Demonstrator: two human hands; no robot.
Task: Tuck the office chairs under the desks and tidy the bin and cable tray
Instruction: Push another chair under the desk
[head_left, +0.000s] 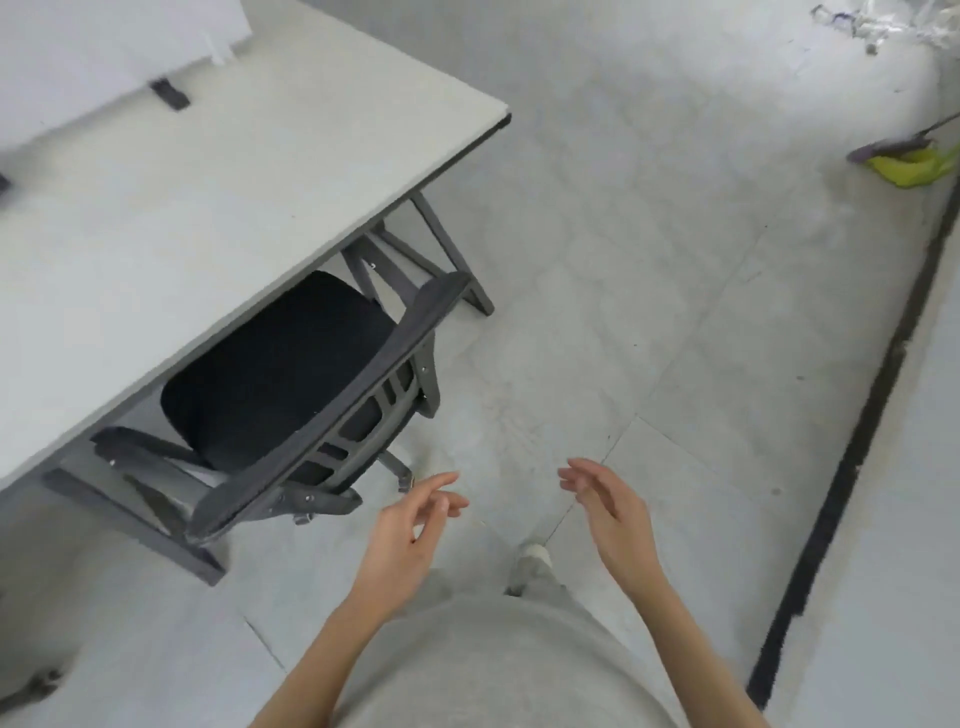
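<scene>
An office chair (291, 374) with a black seat and grey backrest sits pushed in under the white desk (218, 171), its seat partly beneath the desk edge. My left hand (410, 530) hovers just right of the chair's backrest, fingers relaxed and holding nothing. My right hand (608, 514) is raised over the floor further right, fingers loosely spread, also holding nothing. Neither hand touches the chair.
A white partition panel (104, 57) stands at the back of the desk. A broom with green bristles (909, 161) lies at the far right. A dark strip (852, 431) runs along the floor on the right. Crumpled plastic (872, 26) lies at top right.
</scene>
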